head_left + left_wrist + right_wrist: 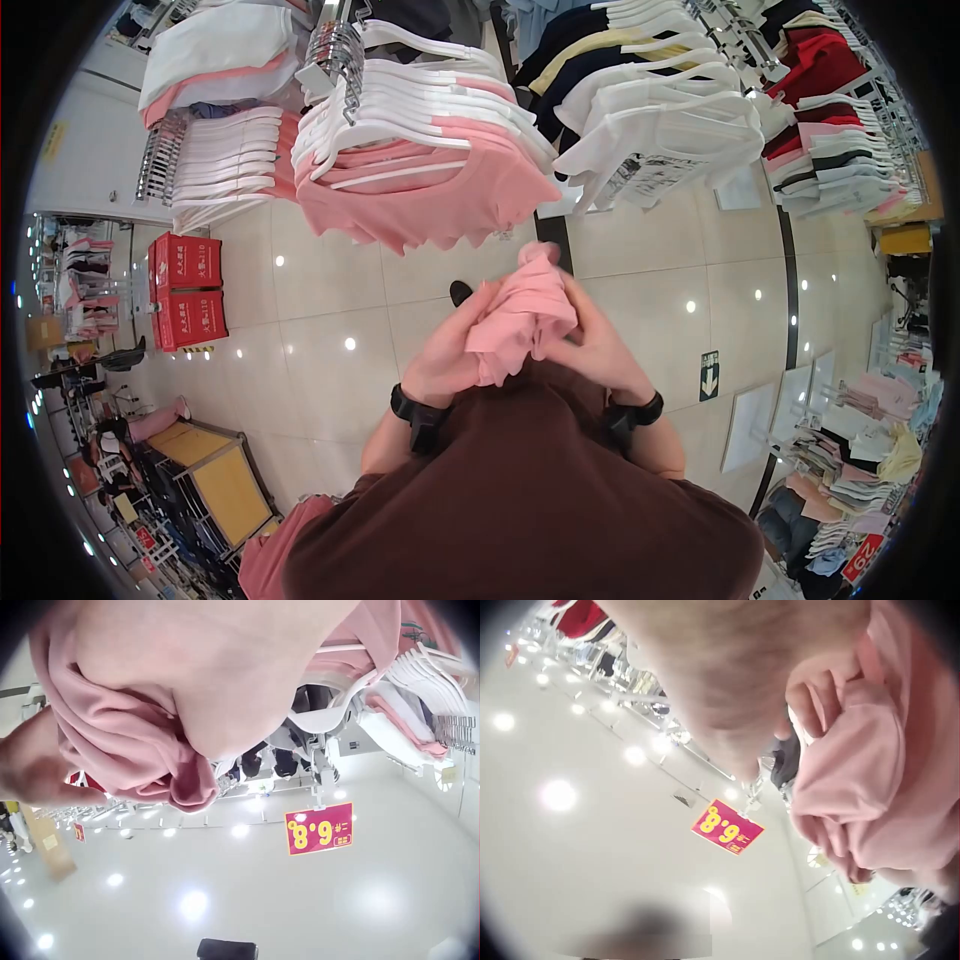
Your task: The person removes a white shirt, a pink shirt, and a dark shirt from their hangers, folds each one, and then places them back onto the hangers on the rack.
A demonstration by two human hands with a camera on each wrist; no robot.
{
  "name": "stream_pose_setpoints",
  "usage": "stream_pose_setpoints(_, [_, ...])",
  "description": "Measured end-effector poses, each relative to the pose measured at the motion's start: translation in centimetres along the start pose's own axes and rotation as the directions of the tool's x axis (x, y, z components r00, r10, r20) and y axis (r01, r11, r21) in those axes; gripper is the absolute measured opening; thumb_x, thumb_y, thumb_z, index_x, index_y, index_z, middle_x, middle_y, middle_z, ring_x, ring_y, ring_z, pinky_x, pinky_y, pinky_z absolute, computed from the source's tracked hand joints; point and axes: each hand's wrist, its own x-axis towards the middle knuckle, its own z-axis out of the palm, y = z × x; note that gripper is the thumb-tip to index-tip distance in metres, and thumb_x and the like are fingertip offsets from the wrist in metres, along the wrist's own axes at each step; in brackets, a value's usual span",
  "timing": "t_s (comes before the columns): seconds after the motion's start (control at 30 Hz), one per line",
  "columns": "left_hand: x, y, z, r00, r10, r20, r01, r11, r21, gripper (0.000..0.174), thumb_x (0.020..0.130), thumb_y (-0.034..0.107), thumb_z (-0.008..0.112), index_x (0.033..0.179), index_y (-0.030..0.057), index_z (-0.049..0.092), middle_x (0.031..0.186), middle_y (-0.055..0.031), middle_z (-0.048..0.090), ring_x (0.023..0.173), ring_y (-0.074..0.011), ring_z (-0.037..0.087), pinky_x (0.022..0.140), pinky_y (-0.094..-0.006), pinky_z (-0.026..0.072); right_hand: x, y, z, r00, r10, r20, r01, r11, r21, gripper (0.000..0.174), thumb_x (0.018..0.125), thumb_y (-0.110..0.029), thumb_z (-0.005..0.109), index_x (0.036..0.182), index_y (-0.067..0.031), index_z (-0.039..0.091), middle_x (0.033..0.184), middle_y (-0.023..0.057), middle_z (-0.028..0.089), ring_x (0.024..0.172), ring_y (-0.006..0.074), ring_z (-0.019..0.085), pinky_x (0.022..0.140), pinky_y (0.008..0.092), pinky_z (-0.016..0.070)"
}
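Note:
In the head view a crumpled pink garment (522,312) is bunched up between both hands, in front of the person's chest. The left hand (447,345) grips its left side, with part of the fingers hidden by folds. On the other side, the right hand (603,350) holds the cloth with the thumb near its lower edge. Soft pink folds (120,742) hang beside the left palm in the left wrist view. The right wrist view has curled fingertips (817,705) pressed into the gathered garment (855,761).
Ahead hangs a rack of pink T-shirts (430,195) on white hangers, with white printed shirts (660,150) to its right. Red crates (190,318) stand on the tiled floor (320,330) at left. A price sign (319,829) hangs above. More clothing (840,460) fills the right side.

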Motion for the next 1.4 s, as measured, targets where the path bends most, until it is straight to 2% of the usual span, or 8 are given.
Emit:
stream_pose_setpoints(0.3, [-1.0,5.2,0.8,0.992,-0.022,-0.125,0.122,0.417,0.901,0.078,0.100,0.014,0.075,0.167,0.0102,0.036,0.154,-0.0101,0.053,0.127,-0.0165,0.059,0.094,-0.0322,0.0551,1.8,0.4,-2.0,0.901,0.397,-0.176,-0.253,0.808,0.531,0.033,0.112,-0.020,0.049,0.136,0.0013,0.060,0.122,0.0079,0.071,0.106,0.0131,0.071,0.086,0.0289,0.0588])
stream_pose_setpoints(0.43, [-1.3,5.6,-1.2,0.904,-0.083,-0.420,0.369,0.648,0.666,0.081,0.088,0.006,0.081,0.161,0.0068,0.046,0.153,-0.0082,0.055,0.142,-0.0179,0.052,0.118,-0.0336,0.0405,3.6,1.3,-2.9,0.912,0.381,-0.150,-0.219,0.764,0.607,0.034,0.113,-0.019,0.049,0.138,-0.0005,0.059,0.131,0.0095,0.069,0.118,0.0187,0.068,0.100,0.0341,0.0559])
stream_pose_setpoints(0.53, [-2.2,5.5,0.2,0.999,0.031,-0.039,0.008,0.678,0.735,0.065,0.094,0.001,0.070,0.156,0.0049,0.050,0.149,-0.0045,0.058,0.133,-0.0163,0.056,0.112,-0.0324,0.0437,5.0,0.7,-1.2,0.885,0.424,-0.190,-0.214,0.735,0.644,0.037,0.113,-0.019,0.048,0.144,-0.0008,0.057,0.133,0.0099,0.068,0.120,0.0193,0.068,0.102,0.0341,0.0556])
stream_pose_setpoints(0.7, [-2.0,6.5,-2.5,0.930,0.366,0.042,-0.026,-0.049,0.998,0.040,0.102,0.003,0.054,0.141,-0.0001,0.063,0.129,-0.0071,0.063,0.104,-0.0163,0.060,0.092,-0.0347,0.0503,7.0,0.1,1.0,0.940,0.315,-0.130,-0.147,0.720,0.678,0.046,0.113,-0.024,0.049,0.154,-0.0032,0.050,0.141,0.0127,0.063,0.132,0.0225,0.062,0.109,0.0377,0.0529])
stream_pose_setpoints(0.9, [-5.4,10.4,-6.0,0.884,0.330,-0.330,0.020,0.679,0.734,0.027,0.109,0.013,0.049,0.126,0.0016,0.067,0.095,0.0029,0.056,0.081,-0.0108,0.051,0.079,-0.0304,0.0480,9.3,-2.1,5.1,0.951,0.298,-0.086,-0.139,0.657,0.741,0.045,0.112,-0.023,0.051,0.154,-0.0073,0.049,0.133,0.0131,0.066,0.126,0.0274,0.066,0.108,0.0477,0.0551])
stream_pose_setpoints(1.07, [-6.1,13.5,-2.3,0.768,0.437,-0.467,-0.220,0.866,0.449,0.032,0.115,0.025,0.045,0.124,0.0017,0.065,0.096,0.0034,0.059,0.084,-0.0074,0.056,0.073,-0.0245,0.0479,11.0,1.2,5.5,0.958,0.271,0.096,-0.253,0.636,0.729,0.022,0.113,-0.026,0.051,0.125,-0.0082,0.057,0.124,0.0096,0.068,0.118,0.0234,0.069,0.099,0.0411,0.0576])
stream_pose_setpoints(1.17, [-7.2,16.2,-5.3,0.740,0.557,-0.377,-0.324,0.787,0.525,0.037,0.114,0.019,0.046,0.144,0.0009,0.055,0.140,-0.0074,0.065,0.132,-0.0203,0.060,0.111,-0.0382,0.0490,12.3,1.4,8.7,0.958,0.278,0.077,-0.251,0.670,0.698,0.020,0.115,-0.025,0.048,0.118,-0.0082,0.058,0.115,0.0076,0.069,0.113,0.0214,0.070,0.095,0.0407,0.0579])
stream_pose_setpoints(1.4, [-10.1,18.0,-1.8,0.720,0.646,0.253,-0.045,-0.321,0.946,0.055,0.096,0.019,0.074,0.144,0.0025,0.054,0.132,-0.0178,0.064,0.113,-0.0302,0.068,0.099,-0.0435,0.0548,14.2,3.0,16.0,0.943,0.332,-0.023,-0.270,0.803,0.531,0.024,0.116,-0.030,0.051,0.117,-0.0082,0.059,0.119,0.0024,0.064,0.113,0.0172,0.067,0.100,0.0363,0.0554])
